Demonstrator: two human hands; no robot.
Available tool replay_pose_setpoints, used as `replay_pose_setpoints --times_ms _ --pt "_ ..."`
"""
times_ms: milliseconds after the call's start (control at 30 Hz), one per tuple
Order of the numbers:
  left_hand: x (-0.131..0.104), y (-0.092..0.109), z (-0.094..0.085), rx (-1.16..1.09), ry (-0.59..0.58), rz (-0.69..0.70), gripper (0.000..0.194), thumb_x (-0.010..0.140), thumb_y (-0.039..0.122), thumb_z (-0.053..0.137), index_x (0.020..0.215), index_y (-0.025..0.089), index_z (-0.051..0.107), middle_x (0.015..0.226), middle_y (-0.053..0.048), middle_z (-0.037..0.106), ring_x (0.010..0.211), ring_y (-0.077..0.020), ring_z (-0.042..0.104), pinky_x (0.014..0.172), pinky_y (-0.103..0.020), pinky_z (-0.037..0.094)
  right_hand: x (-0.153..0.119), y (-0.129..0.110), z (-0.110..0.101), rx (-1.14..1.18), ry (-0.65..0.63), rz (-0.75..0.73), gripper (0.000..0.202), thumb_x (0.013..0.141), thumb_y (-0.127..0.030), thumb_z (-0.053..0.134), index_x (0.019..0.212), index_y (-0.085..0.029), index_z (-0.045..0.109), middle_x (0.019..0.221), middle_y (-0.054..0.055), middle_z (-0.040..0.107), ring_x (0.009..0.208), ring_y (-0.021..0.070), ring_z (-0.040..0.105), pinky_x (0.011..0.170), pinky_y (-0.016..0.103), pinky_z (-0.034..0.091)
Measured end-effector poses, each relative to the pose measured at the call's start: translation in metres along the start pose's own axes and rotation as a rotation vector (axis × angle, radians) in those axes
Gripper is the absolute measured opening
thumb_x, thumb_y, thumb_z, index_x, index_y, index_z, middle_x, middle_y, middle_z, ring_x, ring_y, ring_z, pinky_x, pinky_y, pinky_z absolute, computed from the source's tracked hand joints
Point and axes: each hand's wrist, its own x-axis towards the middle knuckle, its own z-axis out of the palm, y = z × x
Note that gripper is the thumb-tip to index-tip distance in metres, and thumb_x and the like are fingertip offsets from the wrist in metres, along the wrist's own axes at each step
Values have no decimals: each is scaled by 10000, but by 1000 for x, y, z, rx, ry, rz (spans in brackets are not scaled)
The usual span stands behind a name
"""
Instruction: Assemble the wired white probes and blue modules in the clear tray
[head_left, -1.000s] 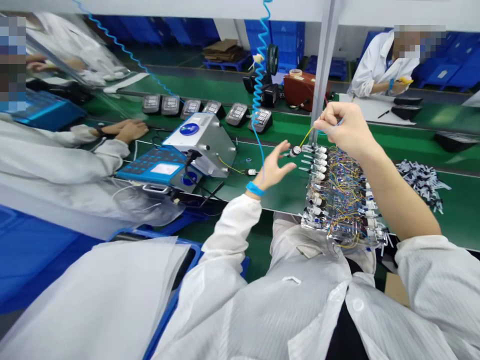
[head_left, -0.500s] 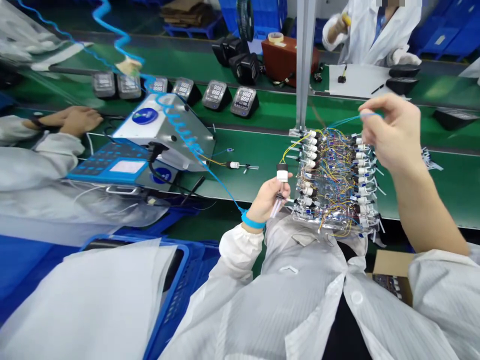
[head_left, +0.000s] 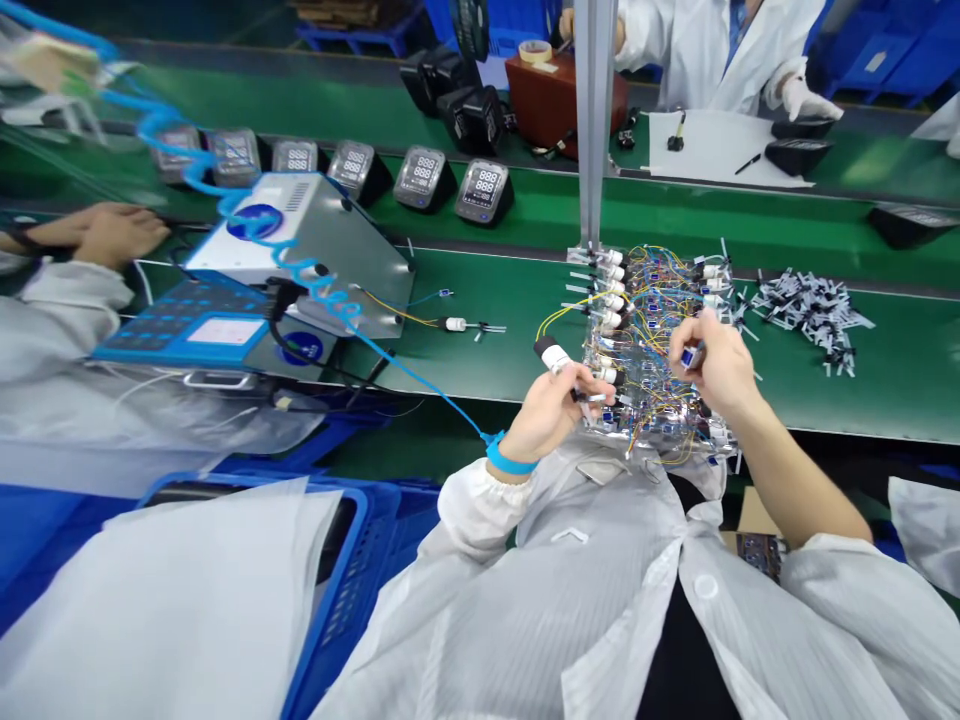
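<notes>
My left hand [head_left: 551,412] is closed around a small white cylindrical part with a black cap [head_left: 553,353], which has yellow wires running from it. A blue band circles that wrist. Just right of it lies a clear tray [head_left: 611,432] crowded with similar white parts, thin coloured wires and small boards. My right hand [head_left: 716,362] is over the tray's right side, its fingers pinching a small blue connector piece [head_left: 691,356]. Blue and yellow wires spread across the tray between my hands; which of them join the two held pieces I cannot tell.
Right of the tray lies a heap of small white-and-black pieces [head_left: 810,310]. A blue-and-silver test machine [head_left: 315,260] stands left, with one wired part [head_left: 454,324] beside it. Display units [head_left: 484,192] line the bench behind a metal post [head_left: 594,130]. Co-workers are at left and across.
My right hand has come down and left from its raised position, over the tray. My left hand has tilted the white cylindrical part leftward. The heap at right has come into fuller view.
</notes>
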Motion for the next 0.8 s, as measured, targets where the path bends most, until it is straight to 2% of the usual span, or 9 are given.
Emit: replay_pose_setpoints --times_ms 100,233,367,467,533,600,667,733,800 --pt "4 -8 2 43 0 99 607 874 712 772 724 138 642 886 -91 722 717 -141 651 593 -245 506 -15 14 12 235 -94 166 570 981 -744 616 778 -212 640 571 -40 508 411 72 340 446 256 288" --pt "6 -14 11 33 27 168 603 906 705 736 707 142 655 993 -65 666 650 -76 512 565 -229 457 -38 30 27 229 -172 213 408 885 -571 837 892 -198 670 708 -19 643 498 84 520 511 246 394" --pt "4 -13 25 14 123 232 563 984 663 665 711 172 624 1048 -63 690 868 -134 646 739 -246 549 -52 43 38 77 -263 243 317 901 -471 829 976 -208 669 616 -49 624 514 111 566 532 238 454" --pt "2 -15 32 53 120 202 560 955 697 681 730 186 637 1067 -68 708 967 -177 680 817 -289 584 -54 47 48 38 -283 243 309 893 -462 821 1017 -216 680 580 -65 600 487 124 566 489 234 436" --pt "0 -18 33 78 117 197 568 921 736 693 760 192 672 1090 -79 716 996 -201 686 862 -334 599 -53 45 53 7 -263 189 263 923 -464 784 953 -218 697 592 -57 593 468 123 553 473 245 430" --pt "-2 -21 30 139 109 239 519 870 711 773 830 195 737 1071 -82 726 1014 -211 685 917 -351 592 -52 41 53 -91 -211 75 242 964 -441 741 876 -216 724 664 -27 624 488 118 556 487 261 444" --pt "-4 -22 24 245 80 276 422 801 577 902 952 197 796 1009 -69 739 981 -202 687 936 -337 577 -51 36 51 -247 -141 -95 217 978 -387 737 838 -223 762 756 7 671 578 129 596 558 281 483" --pt "-7 -21 18 342 54 267 403 762 429 963 1057 197 817 960 -60 758 935 -193 700 915 -322 573 -51 32 49 -386 -82 -252 168 974 -341 754 849 -239 799 797 27 707 685 155 636 654 307 515" --pt "-9 -20 13 380 77 245 394 772 386 957 1084 188 821 953 -69 784 893 -192 719 865 -314 580 -51 30 47 -428 -36 -315 115 956 -340 787 893 -248 814 817 36 743 742 178 665 718 333 543"
